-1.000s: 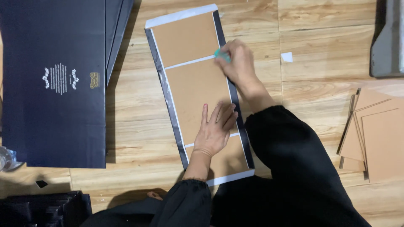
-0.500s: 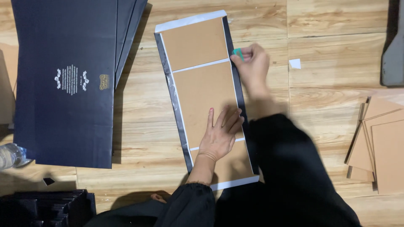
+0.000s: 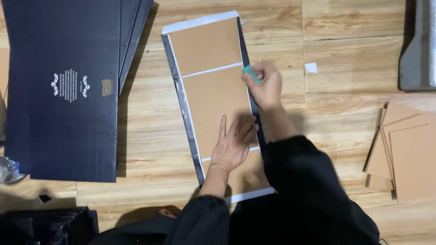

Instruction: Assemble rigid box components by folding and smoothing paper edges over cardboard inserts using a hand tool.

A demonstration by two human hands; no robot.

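Note:
A long dark sheet with white ends point(image 3: 179, 95) lies on the wooden floor with brown cardboard panels point(image 3: 213, 90) stuck on it. My left hand point(image 3: 235, 143) presses flat, fingers spread, on the middle cardboard panel. My right hand point(image 3: 265, 84) holds a small teal tool point(image 3: 250, 74) against the right edge of the sheet, beside the gap between the upper two panels. Black sleeves cover both of my arms.
A stack of dark navy printed sheets point(image 3: 68, 86) lies at the left. Several brown cardboard pieces point(image 3: 408, 154) are piled at the right. A grey object point(image 3: 418, 45) sits at the top right, and a small white scrap point(image 3: 311, 67) lies on the floor.
My right hand with the teal tool has slid down along the sheet's right edge, toward me. My left hand stays pressed on the middle panel. The view has shifted slightly.

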